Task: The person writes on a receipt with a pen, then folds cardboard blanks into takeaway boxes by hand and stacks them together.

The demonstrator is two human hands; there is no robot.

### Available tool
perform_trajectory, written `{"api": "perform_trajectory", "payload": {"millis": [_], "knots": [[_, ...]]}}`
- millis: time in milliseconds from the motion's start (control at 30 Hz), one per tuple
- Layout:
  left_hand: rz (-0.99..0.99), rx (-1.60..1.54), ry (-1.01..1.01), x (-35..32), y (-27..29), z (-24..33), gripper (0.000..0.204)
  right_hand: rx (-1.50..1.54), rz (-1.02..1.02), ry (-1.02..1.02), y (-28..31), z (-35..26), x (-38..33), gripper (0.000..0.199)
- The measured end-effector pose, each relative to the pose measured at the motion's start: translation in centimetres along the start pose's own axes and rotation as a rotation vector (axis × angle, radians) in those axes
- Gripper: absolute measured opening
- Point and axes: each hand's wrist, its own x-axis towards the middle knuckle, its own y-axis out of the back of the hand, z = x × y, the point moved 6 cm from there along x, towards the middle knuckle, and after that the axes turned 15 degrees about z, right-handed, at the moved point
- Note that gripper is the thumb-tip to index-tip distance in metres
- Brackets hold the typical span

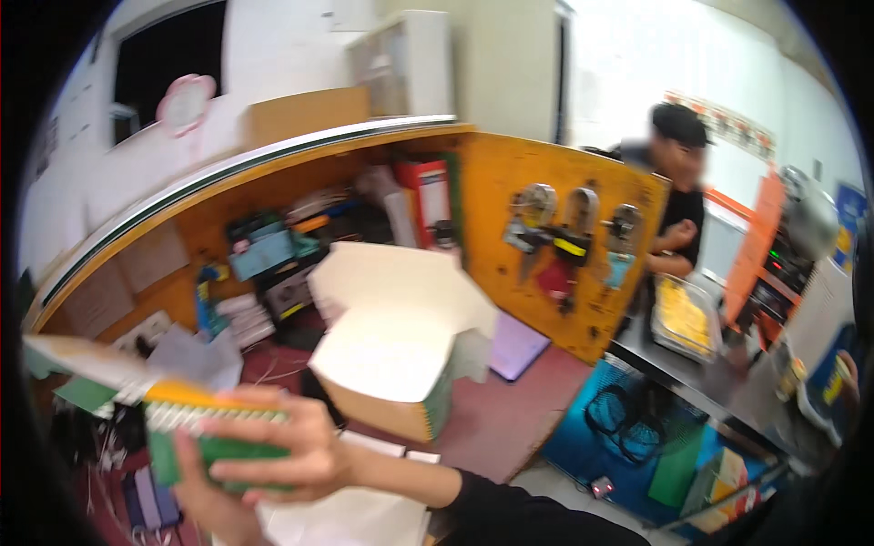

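A green cardboard box [164, 446] with an orange and white edge is held at the lower left, its flap [86, 357] sticking out to the left. My right hand [282, 446] reaches in from the right with fingers laid across the box's near side. Below it, my left hand [205, 499] grips the same box, thumb up against its face; motion blurs part of both. Just beyond stands another cardboard box [391, 419], flaps up and white inside. White card sheets [355, 519] lie beneath my right forearm.
A wooden cubby [218, 196] full of clutter runs behind the red tabletop [482, 428]. A purple flat item [519, 346] lies beside an orange board [564, 246] hung with gear. At right, a person [678, 182] stands near a clear tub of yellow pieces [683, 318].
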Motion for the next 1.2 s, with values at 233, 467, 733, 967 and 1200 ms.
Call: {"api": "perform_trajectory", "payload": {"millis": [233, 467, 733, 967, 1200], "knots": [[-0.176, 0.311, -0.174, 3.5, -0.3, -2.6, 0.042, -0.134, -0.192, -0.48, 0.6, 3.9, 0.4, 0.076], [-0.205, -0.014, -0.18, 1.5, -0.4, 1.2, 0.048, -0.662, -0.115, -0.085, 1.1, 4.3, -0.5, 0.072], [-0.234, 0.166, -0.538, 2.0, -2.4, -1.0, 0.037, -0.312, 0.0, -0.447, 0.6, 3.0, -0.1, 0.071], [-0.223, -0.092, -0.577, 2.1, -1.2, -2.1, 0.051, -0.165, -0.039, -0.468, -0.6, 3.0, -0.9, 0.077], [-0.319, -0.221, -0.316, 1.8, -0.6, 2.0, 0.051, -0.229, -0.151, -0.609, 4.0, 7.8, -0.6, 0.061]]}}
